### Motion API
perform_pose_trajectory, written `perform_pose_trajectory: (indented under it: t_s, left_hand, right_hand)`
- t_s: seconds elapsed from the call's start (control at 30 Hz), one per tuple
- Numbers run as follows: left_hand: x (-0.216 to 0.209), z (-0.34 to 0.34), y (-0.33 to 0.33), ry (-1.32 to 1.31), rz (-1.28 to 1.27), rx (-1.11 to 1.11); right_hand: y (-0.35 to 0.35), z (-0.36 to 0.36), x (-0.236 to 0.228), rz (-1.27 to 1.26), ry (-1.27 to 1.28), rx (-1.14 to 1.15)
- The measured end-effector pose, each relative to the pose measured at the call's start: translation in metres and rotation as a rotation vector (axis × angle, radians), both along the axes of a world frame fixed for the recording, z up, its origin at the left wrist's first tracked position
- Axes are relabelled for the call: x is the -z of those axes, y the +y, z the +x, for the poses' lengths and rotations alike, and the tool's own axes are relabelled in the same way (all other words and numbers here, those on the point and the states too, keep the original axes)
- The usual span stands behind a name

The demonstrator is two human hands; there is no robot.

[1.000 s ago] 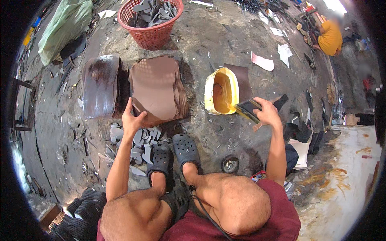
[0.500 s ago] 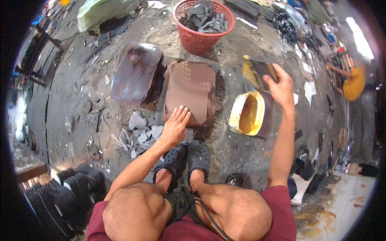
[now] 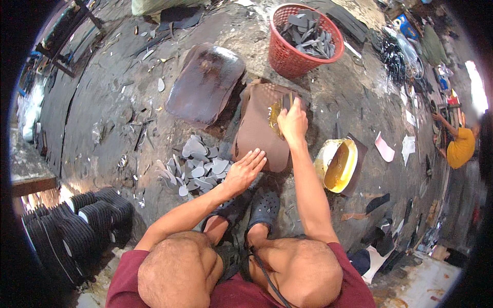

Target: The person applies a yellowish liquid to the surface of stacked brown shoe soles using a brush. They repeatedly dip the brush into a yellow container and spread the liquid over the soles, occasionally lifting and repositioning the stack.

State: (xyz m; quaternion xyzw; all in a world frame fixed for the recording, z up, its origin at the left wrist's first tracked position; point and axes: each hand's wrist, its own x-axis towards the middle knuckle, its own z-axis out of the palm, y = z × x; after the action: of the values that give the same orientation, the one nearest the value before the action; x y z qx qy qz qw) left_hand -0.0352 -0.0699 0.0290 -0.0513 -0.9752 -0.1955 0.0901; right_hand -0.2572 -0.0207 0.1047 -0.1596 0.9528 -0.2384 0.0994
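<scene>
Brown sheet (image 3: 259, 131): matt, leather- or rubber-like, faint grid texture; wet glossy amber glue patch (image 3: 276, 110) near top. Second brown sheet (image 3: 204, 82): smoother, slight sheen, worn edges. Basket (image 3: 303, 38): red plastic, open lattice, w/ matt grey rubbery cutouts inside. Grey cutouts (image 3: 197, 167) on floor: flat, matt, smooth. Glue tub (image 3: 336, 164): yellowish plastic, glossy wet inside. Floor (image 3: 102, 118): rough, dark, grimy concrete, dull. Clogs (image 3: 264, 205): black, perforated, matt plastic/foam. Shorts: maroon cloth.
</scene>
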Motion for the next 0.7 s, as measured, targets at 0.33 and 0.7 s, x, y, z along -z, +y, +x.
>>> perform_pose_trajectory:
  t_s: [0.33, 0.7]
  left_hand:
    - [-0.001, 0.002, 0.003, -0.004, -0.031, 0.020]
    - [0.006, -0.032, -0.014, 0.059, 0.122, 0.044]
  right_hand:
    - [-0.094, -0.033, -0.019, 0.402, -0.043, -1.123]
    - [-0.042, -0.063, -0.024, 0.270, 0.225, -0.538]
